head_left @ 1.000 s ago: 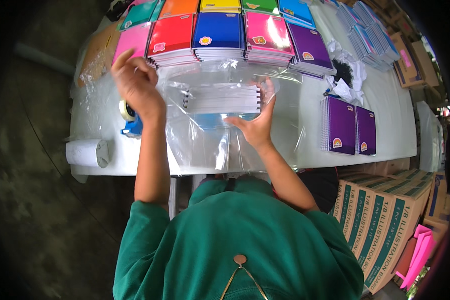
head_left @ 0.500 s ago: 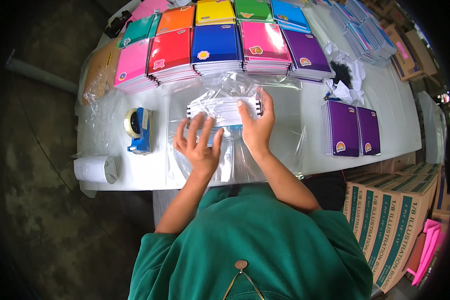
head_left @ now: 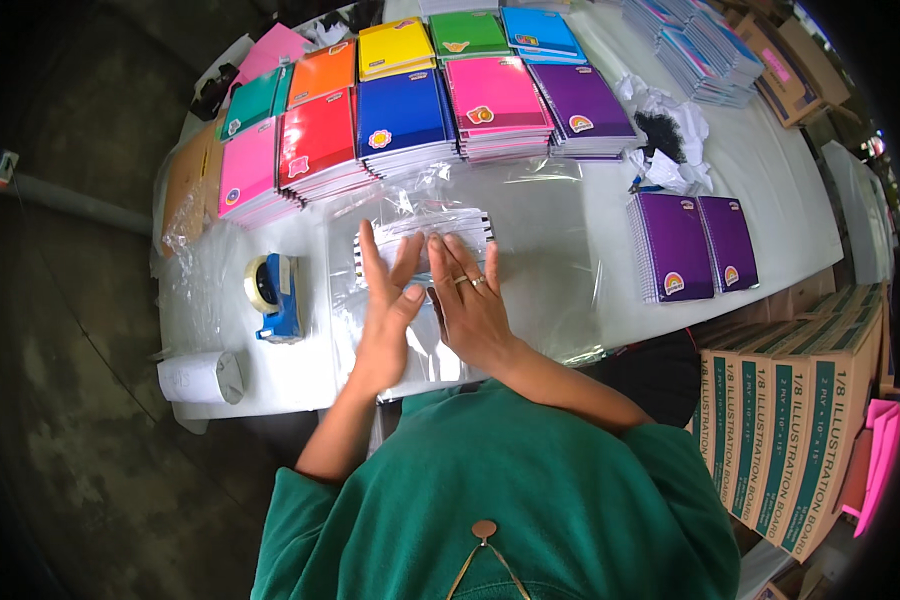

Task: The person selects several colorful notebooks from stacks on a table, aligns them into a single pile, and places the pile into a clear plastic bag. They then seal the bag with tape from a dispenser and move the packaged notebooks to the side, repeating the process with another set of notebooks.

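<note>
A spiral notebook bundle [head_left: 425, 222], page edges facing up and dark bindings at both ends, stands in front of me under clear plastic film [head_left: 545, 240]. My left hand [head_left: 382, 315] is at its near left side, fingers stretched upward and apart. Beside it, my right hand [head_left: 472, 310] wears rings and lies with fingers extended, their tips against the near side of the bundle and film. Neither hand is closed round anything. My hands hide the lower part of the bundle.
A blue tape dispenser [head_left: 282, 298] and a white roll [head_left: 200, 378] lie at left. Stacked colourful notebooks [head_left: 400, 105] line the back. Two purple notebooks [head_left: 675, 245] lie at right, near crumpled paper [head_left: 690, 130]. Brown cartons [head_left: 770, 430] stand by the table's right front.
My right hand has let go of the bundle's right end and moved left, flat against its near side. My left hand has turned more upright. The whole view has shifted slightly.
</note>
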